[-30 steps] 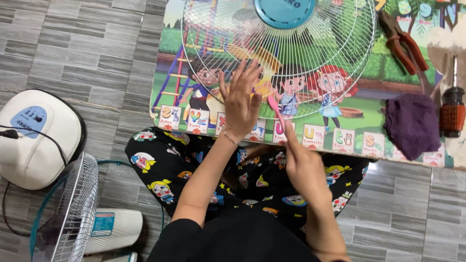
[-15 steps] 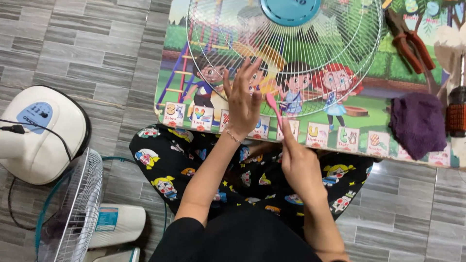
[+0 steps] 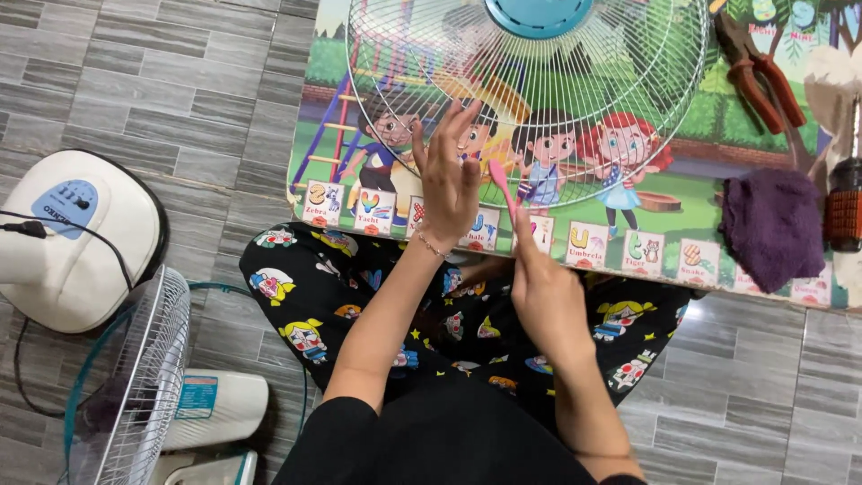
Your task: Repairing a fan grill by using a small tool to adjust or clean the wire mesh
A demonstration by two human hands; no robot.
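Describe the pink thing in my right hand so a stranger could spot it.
Start at the colourful cartoon picture mat on the grey tiled floor. At its near edge, under the white wire fan grille, the right hand holds a slim pink toothbrush-like stick, the only pink tool there.

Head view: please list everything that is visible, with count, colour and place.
Fan grille: one, white wire with blue hub, on the mat, top centre.
Mat: one, colourful cartoon print, under the grille.
Brush: one, pink, in the right hand.
Pliers: one, red handles, top right.
Cloth: one, purple, right on the mat.
Screwdriver: one, red-black, right edge.
Fan base: one, white, left.
Second grille: one, white, bottom left.
Left hand: on the grille.
Right hand: grips the brush.
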